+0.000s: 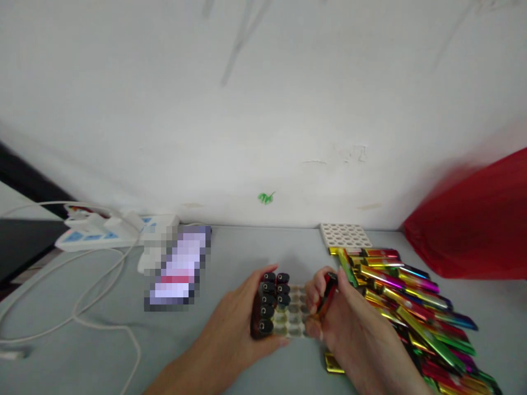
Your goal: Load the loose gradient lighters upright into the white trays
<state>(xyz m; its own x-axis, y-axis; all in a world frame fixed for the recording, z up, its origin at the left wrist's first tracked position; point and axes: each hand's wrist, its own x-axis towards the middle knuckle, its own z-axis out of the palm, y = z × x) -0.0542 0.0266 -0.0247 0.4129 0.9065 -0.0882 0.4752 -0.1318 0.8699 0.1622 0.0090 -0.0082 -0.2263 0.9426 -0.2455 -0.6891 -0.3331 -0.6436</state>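
A pale tray [293,318] with rows of round pockets is held at the centre by my left hand [234,315], its fingers wrapped round the left end. Several lighters with black tops [267,311] stand in the two leftmost rows; pockets further right hold none. Beside the tray's right end, my right hand [343,315] is closed round a red lighter [328,293] with a black top, held tilted. Just right of that hand lies a heap of shiny lighters [426,323] in gold, red, green, purple and blue.
A white perforated block [346,236] stands by the wall. A phone [179,269] lies on the left, near a white power strip [99,236] and a loose cable [123,328]. A red bag [477,219] is at the right. One gold piece [333,364] lies below my right hand.
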